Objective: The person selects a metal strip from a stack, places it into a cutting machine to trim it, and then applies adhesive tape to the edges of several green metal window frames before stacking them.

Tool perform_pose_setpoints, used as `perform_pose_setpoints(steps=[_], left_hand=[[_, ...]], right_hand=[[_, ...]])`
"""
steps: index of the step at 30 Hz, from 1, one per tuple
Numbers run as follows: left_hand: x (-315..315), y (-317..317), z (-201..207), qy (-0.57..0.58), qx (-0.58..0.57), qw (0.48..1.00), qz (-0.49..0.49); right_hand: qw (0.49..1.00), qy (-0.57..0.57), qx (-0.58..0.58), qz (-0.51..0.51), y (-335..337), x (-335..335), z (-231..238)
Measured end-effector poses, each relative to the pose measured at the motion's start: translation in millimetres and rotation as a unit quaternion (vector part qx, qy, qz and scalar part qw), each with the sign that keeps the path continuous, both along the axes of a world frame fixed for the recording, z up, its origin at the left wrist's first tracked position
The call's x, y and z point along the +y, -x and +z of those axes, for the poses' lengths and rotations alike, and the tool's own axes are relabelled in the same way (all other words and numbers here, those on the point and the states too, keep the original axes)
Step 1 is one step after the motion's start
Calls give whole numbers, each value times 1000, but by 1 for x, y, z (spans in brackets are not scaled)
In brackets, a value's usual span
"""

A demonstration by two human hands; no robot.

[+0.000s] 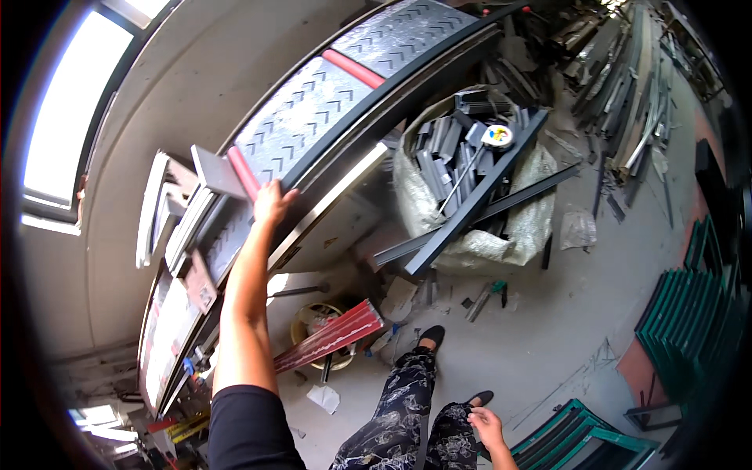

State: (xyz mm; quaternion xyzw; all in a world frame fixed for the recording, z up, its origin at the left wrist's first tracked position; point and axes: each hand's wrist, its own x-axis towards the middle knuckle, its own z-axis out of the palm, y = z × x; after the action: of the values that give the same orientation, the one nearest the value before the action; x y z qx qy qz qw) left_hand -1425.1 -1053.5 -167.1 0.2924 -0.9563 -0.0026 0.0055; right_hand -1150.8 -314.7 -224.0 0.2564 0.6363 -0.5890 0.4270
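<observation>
My left hand (272, 205) reaches out to a long metal work table (309, 106) with chevron-shaped slots. It rests at the table's dark edge, beside the lower end of a red bar (243, 172); its fingers are partly spread. Grey and white profile pieces (207, 176) lie on the table just left of this hand. My right hand (487, 427) hangs low beside my leg, fingers loosely bent and apart, with nothing visible in it. Green frames (580, 439) lie on the floor near it.
A large woven sack (517, 243) full of grey offcuts stands beyond my feet, long dark bars (478, 196) across it. A bucket (301, 325) and red-faced profiles (337, 337) are under the table's near side. Long strips (627, 102) pile at far right; green frames (681, 321) stack at right.
</observation>
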Motion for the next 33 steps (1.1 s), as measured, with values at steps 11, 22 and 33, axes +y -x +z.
perform_pose_setpoints(steps=[11, 22, 33], left_hand=[[38, -32, 123, -23, 75, 996, -38], [337, -133, 128, -444, 168, 869, -141], [795, -202, 252, -797, -130, 492, -326]], right_hand=[[947, -267, 110, 141, 1, 26, 44], [887, 35, 443, -126, 134, -130, 197], [702, -196, 521, -444, 27, 147, 369]])
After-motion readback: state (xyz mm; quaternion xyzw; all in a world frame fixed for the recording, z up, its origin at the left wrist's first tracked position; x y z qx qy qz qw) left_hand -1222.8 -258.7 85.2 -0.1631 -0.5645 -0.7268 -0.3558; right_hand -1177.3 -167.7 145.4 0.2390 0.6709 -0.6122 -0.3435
